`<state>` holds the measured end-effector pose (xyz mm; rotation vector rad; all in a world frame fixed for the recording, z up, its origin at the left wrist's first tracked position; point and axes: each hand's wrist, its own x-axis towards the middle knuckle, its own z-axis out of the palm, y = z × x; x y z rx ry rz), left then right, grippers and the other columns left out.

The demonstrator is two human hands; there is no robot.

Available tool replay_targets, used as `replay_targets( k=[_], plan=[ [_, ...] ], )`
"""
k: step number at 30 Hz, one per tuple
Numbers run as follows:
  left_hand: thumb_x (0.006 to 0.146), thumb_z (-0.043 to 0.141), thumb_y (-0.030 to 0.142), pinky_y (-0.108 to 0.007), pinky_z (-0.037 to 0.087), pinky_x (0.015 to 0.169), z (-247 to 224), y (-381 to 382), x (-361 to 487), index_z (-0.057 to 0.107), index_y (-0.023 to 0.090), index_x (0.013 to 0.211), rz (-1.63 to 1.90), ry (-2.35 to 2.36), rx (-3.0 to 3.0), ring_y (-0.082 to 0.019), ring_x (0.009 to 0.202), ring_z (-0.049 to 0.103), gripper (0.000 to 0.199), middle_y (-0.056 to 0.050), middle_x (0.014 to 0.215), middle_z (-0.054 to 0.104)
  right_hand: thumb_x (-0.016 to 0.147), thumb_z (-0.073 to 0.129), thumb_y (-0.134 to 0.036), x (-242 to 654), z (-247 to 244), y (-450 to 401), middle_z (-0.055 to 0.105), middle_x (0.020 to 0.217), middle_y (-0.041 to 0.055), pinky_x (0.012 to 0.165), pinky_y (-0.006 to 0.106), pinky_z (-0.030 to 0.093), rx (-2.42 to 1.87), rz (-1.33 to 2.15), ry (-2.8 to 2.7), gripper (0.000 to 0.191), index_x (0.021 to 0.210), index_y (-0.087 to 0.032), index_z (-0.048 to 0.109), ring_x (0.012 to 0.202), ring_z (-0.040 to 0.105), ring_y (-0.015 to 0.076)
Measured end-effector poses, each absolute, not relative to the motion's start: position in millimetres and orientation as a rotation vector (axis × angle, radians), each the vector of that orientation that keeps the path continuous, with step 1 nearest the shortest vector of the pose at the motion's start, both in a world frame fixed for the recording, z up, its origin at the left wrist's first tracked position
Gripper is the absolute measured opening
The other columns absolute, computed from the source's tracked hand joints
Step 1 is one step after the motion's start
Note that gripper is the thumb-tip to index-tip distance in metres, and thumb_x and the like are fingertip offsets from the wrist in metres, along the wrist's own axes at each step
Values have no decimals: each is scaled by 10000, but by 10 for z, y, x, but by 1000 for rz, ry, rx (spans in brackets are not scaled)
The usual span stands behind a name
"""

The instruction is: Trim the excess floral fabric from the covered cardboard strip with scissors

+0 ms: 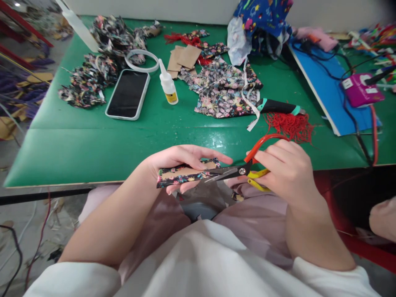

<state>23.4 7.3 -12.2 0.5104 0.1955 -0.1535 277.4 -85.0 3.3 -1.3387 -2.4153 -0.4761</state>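
My left hand (182,159) holds a narrow floral fabric strip (179,179) with a tan card piece on it, thumb on top and fingers beneath. My right hand (284,169) grips scissors (243,170) with one red and one yellow handle. Their blades are slightly apart and lie at the strip's right part, near my left fingers. Above my hands, on the green table (173,136), are a small glue bottle (168,87), a phone (127,95), floral fabric pieces (222,99) and tan cards (188,56).
A black-and-teal cutter (280,107) lies by red threads (291,127). At the back left are crumpled fabric (108,41), a white ring (142,69) and a tall bottle (79,29). A blue board (328,90) and magenta device (361,90) with cables are at the right.
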Motion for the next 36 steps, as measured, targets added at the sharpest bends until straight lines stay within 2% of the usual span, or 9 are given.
replay_targets(
  k=[6, 10, 17, 20, 23, 26, 30, 36],
  plan=[
    [880, 326, 131, -184, 455, 328, -124, 76, 235, 160, 139, 1449, -158, 190, 498, -169, 383, 607, 593, -80, 599, 677, 765, 563, -216, 2807, 27, -855, 455, 576, 0, 575, 313, 315, -1347, -470, -2412, 75, 703, -209, 522, 626, 396, 159],
    [885, 329, 141, -183, 459, 333, -123, 68, 246, 176, 143, 1447, -164, 205, 505, -162, 380, 602, 582, -74, 592, 674, 789, 532, -189, 2815, 41, -872, 455, 575, 2, 575, 315, 313, -1375, -470, -2435, 88, 710, -223, 513, 634, 395, 163],
    [876, 343, 138, -175, 451, 324, -102, 59, 248, 170, 135, 1447, -171, 228, 519, -164, 390, 609, 597, -74, 598, 677, 811, 562, -269, 2829, 52, -884, 439, 544, -4, 534, 298, 299, -1375, -416, -2378, 199, 629, -206, 510, 603, 392, 147],
    [873, 351, 145, -176, 450, 323, -66, 59, 222, 141, 127, 1452, -167, 232, 538, -172, 388, 611, 616, -72, 583, 672, 791, 603, -330, 2899, 68, -866, 498, 594, 13, 570, 295, 352, -1386, -258, -2199, 158, 738, -181, 593, 604, 417, 147],
    [870, 355, 145, -176, 452, 324, -33, 55, 196, 124, 132, 1455, -152, 237, 553, -175, 389, 614, 629, -65, 571, 668, 716, 651, -489, 2956, 89, -846, 530, 664, 50, 621, 323, 388, -1434, -217, -2134, 389, 885, -141, 616, 644, 441, 175],
    [869, 355, 149, -164, 432, 312, -17, 55, 180, 129, 127, 1453, -141, 242, 562, -171, 374, 606, 627, -67, 571, 669, 645, 638, -623, 2945, 91, -839, 531, 702, 77, 620, 342, 391, -1443, -220, -2235, 555, 874, -119, 602, 674, 449, 200],
    [871, 348, 141, -154, 413, 301, -5, 57, 179, 152, 134, 1450, -146, 245, 557, -165, 376, 605, 611, -70, 588, 677, 720, 607, -558, 2862, 73, -860, 489, 675, 46, 627, 322, 388, -1391, -238, -2379, 421, 824, -150, 608, 689, 442, 189],
    [860, 376, 142, -176, 454, 339, 0, 19, 218, 205, 129, 1434, -128, 266, 590, -149, 390, 596, 599, -45, 581, 656, 774, 590, -388, 2777, 49, -881, 458, 629, 25, 613, 315, 354, -1368, -362, -2420, 227, 747, -164, 615, 655, 412, 168]
  ],
)
